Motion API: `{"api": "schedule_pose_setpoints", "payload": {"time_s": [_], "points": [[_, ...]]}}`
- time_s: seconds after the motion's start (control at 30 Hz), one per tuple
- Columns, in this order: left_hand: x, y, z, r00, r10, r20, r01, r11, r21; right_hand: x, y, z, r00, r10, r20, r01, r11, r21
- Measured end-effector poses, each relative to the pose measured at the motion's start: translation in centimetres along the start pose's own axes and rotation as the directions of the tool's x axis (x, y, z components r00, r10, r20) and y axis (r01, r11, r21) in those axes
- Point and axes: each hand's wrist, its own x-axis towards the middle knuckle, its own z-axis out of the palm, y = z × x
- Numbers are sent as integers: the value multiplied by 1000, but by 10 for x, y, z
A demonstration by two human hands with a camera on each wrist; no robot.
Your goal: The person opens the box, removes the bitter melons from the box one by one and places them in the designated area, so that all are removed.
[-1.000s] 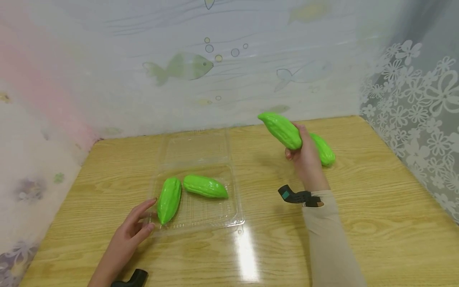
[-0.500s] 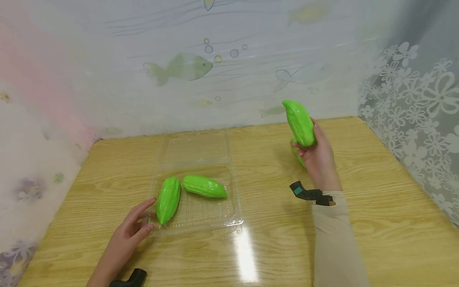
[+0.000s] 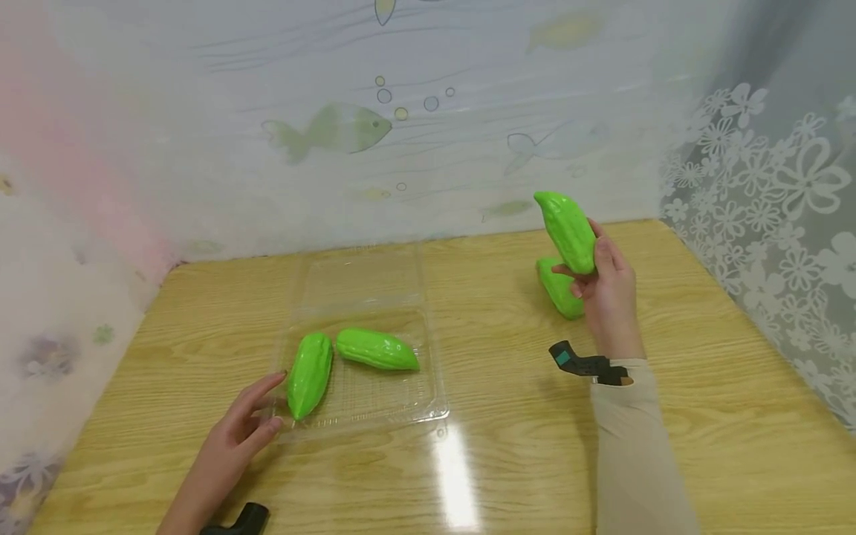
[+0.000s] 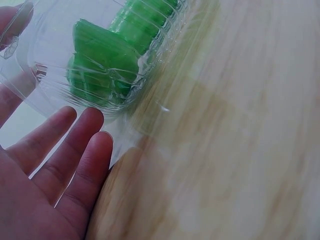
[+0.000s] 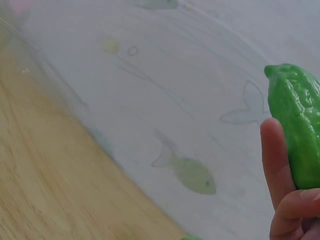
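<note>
My right hand (image 3: 611,297) holds a glossy bright green bitter melon (image 3: 568,230) up above the back right of the table, its pointed end up and to the left. In the right wrist view, fingers (image 5: 275,160) lie along the melon's side. Behind and below it, another bitter melon (image 3: 558,290) lies on the table, partly covered by the hand. On the left, my left hand (image 3: 234,431) rests at the near left corner of a clear plastic clamshell box (image 3: 374,416), fingers relaxed and thumb apart. Inside lie two bitter melons, one upright in view (image 3: 310,375) and one sideways (image 3: 376,349).
The box's clear lid (image 3: 361,279) lies folded back toward the wall. A wood-grain table (image 3: 521,461) meets a wall (image 3: 455,163) printed with fish at its far edge. A flower-patterned panel (image 3: 789,260) borders the right side.
My right hand has moved right with the bitter melon and tilted it more upright. The melon lying behind it now shows on the hand's left. My left hand has stayed at the box.
</note>
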Motion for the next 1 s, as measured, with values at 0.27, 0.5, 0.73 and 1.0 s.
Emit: {"api": "schedule_pose_setpoints", "payload": {"time_s": [0.27,0.5,0.73,1.0], "points": [[0,0,1,1000,-20,2,20,1000,2,-1,-8,-12,1000,1,-28,0,998,55],[0,-2,1,1000,-10,0,10,1000,-11,-3,-13,-20,992,10,-125,-12,1000,-17],[0,0,2,1000,-13,5,14,1000,-19,-3,-13,-34,964,-34,-265,38,999,9],[0,2,0,1000,-20,9,20,1000,-9,-7,-9,-48,899,-9,-438,27,999,36]]}}
